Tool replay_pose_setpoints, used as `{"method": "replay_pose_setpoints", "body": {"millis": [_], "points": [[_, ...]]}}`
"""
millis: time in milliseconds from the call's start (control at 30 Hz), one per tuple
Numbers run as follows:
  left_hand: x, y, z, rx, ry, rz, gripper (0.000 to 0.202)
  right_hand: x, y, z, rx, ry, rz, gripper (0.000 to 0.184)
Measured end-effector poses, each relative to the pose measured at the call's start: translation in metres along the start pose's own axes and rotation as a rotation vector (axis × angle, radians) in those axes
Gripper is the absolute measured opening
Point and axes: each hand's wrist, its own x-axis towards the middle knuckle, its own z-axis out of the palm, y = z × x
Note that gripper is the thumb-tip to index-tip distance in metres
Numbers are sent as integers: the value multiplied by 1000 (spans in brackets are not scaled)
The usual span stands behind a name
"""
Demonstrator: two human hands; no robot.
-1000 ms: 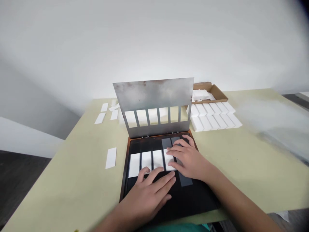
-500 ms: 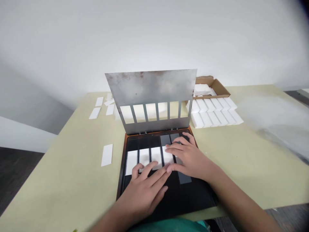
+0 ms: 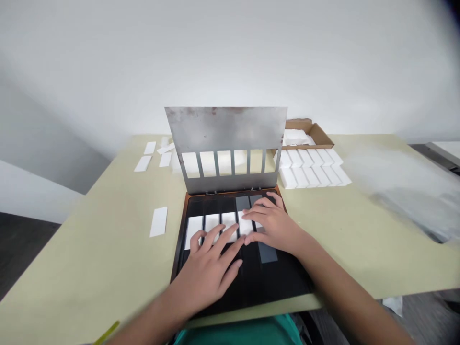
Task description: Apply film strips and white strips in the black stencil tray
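A black tray (image 3: 230,282) in a brown frame lies before me, its metal lid (image 3: 226,127) with rectangular windows raised on hinges. Across the tray's slots lies a row of white cards (image 3: 194,227). Over the row's lower edge spreads my left hand (image 3: 210,266), open, some fingertips touching the cards. My right hand (image 3: 275,225) rests with parted fingers on the fourth white card (image 3: 245,224), its thumb near that card's lower corner. Beneath and beside the right hand are grey strips (image 3: 268,252) in the slots; part of them is hidden.
A loose white card (image 3: 158,222) lies left of the tray, with several more (image 3: 143,164) farther back. Behind at right, rows of stacked white cards (image 3: 312,176) stand before a cardboard box (image 3: 323,136). Clear plastic sheeting (image 3: 413,196) covers the table's right side.
The view has shifted slightly, so the tray sits a little higher and left. My left fingers have spread and moved slightly off the row; my right hand stays on the fourth card.
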Motion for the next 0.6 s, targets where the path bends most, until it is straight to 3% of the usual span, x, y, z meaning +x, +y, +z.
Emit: {"method": "replay_pose_setpoints", "body": {"millis": [367, 600], "points": [[24, -19, -3, 32, 44, 400, 27, 3, -2, 4, -34, 46, 22, 14], [25, -18, 3, -3, 62, 330, 39, 6, -4, 7, -41, 91, 17, 7]]}}
